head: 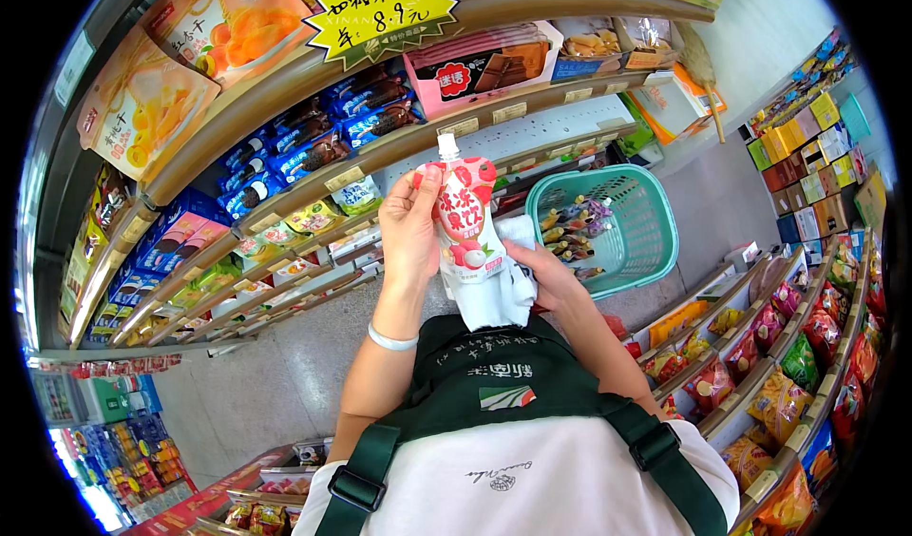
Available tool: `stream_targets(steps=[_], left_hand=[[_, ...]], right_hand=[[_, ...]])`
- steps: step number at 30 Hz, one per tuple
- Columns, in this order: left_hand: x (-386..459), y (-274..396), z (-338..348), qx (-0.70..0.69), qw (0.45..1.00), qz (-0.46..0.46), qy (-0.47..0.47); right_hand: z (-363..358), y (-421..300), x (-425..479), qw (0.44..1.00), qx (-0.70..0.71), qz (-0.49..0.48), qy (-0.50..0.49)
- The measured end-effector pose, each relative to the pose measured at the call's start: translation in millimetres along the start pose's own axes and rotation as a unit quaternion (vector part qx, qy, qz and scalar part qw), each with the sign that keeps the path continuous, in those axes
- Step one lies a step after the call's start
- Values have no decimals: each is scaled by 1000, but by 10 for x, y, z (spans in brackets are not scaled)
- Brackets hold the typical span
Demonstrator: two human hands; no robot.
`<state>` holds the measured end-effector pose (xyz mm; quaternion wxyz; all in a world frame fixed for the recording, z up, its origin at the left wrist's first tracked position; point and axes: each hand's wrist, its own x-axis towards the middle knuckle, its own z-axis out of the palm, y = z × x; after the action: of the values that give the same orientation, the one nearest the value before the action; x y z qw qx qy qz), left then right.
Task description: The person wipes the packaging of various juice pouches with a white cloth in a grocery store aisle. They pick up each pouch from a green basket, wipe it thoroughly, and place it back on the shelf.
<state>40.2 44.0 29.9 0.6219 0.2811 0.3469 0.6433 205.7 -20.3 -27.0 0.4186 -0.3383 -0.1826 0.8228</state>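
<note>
Between thumb and fingers, my left hand grips the upper left edge of a spouted drink pouch. The pouch is pink and white, has a white cap on top and bears printed fruit and writing. A folded white cloth is bunched behind and below it. My right hand holds that cloth at the pouch's lower right side; some of its fingers are hidden behind the cloth. Both hands are in front of my dark green apron.
Ahead, a shelf holds blue biscuit packs and a pink display box. A turquoise plastic basket containing several slim packets stands right of my hands. Bagged snacks fill shelves on the right. A straw brush leans beyond the shelf.
</note>
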Motion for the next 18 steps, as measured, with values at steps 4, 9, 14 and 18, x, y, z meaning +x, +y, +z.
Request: stream_targets(steps=[4,9,14,18], left_hand=[[-2,45,-75,-13,999,-20,-32],[-9,-29,-130,23,995,-51,-77],[8,-51,-65,-36,998,-29,-35],[51,4,-93,-52,997,-38,-32]], right_hand=[[-250,-184,-98,985,-168,-43,-1],[-82,-705,-68,964,-120,-230,64],[-16,-728,-13,953,-227,-202,-13],[-116,-554,-44,927,-335,-121,-117]])
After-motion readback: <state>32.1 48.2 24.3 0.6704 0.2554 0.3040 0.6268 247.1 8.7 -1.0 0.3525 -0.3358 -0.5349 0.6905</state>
